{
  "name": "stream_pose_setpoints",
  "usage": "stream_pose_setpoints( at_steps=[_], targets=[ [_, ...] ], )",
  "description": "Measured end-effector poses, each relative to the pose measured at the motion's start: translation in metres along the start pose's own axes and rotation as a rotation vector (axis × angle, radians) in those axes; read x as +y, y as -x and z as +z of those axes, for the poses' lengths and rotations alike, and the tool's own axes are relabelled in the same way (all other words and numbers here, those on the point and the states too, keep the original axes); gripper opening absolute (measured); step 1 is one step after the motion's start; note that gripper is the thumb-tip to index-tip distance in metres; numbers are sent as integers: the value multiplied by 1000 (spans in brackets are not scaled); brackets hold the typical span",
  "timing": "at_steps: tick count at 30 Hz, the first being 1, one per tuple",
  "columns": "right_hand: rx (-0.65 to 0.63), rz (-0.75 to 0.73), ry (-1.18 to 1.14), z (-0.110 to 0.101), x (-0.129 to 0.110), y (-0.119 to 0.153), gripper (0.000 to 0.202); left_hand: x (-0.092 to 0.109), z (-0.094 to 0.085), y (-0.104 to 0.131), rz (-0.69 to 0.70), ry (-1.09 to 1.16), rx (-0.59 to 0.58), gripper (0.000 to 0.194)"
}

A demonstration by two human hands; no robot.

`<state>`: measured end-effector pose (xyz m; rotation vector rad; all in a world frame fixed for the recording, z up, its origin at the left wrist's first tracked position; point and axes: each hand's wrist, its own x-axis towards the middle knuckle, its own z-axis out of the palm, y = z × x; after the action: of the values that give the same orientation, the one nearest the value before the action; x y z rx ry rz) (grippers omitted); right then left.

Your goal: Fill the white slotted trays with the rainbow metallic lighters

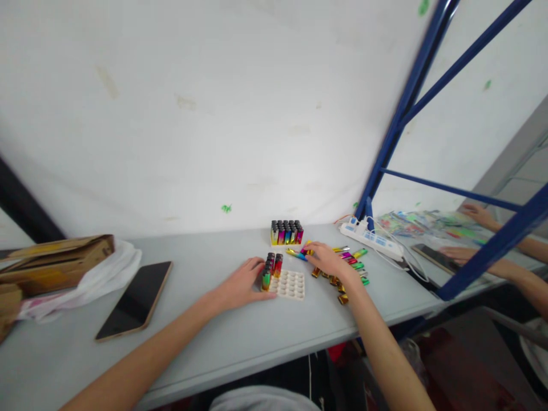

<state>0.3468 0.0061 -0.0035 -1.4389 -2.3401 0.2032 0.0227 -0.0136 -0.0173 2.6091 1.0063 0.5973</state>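
Note:
My left hand (pixel 245 284) rests at the left edge of a white tray with round holes (pixel 293 285), thumb and fingers apart around its corner. Several shiny lighters with dark tops (pixel 270 269) stand upright in the tray's left part. Over loose lighters to the right of the tray, my right hand (pixel 323 258) reaches with bent fingers; its fingertips are by a colourful lighter, and whether they grip it is too small to tell. More loose metallic lighters (pixel 342 298) lie under and beside that hand. Behind, a second group of upright lighters (pixel 286 233) stands in rows.
A black phone (pixel 135 299), a cardboard box (pixel 64 265) and a white plastic bag (pixel 100 277) are at the left. A power strip (pixel 372 238) with cables lies at the right beside a blue metal frame (pixel 387 140). Beyond it, another person's hands (pixel 466 256) are over the table.

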Motion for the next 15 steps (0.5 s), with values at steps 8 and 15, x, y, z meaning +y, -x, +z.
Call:
stream_pose_setpoints(
  at_steps=[8, 15],
  targets=[
    [173, 101, 5, -24, 21, 13, 23, -2, 1, 0, 32, 4, 10, 73],
    [-54, 190, -38, -42, 27, 29, 21, 0, 0, -1, 24, 20, 18, 72]
  ],
)
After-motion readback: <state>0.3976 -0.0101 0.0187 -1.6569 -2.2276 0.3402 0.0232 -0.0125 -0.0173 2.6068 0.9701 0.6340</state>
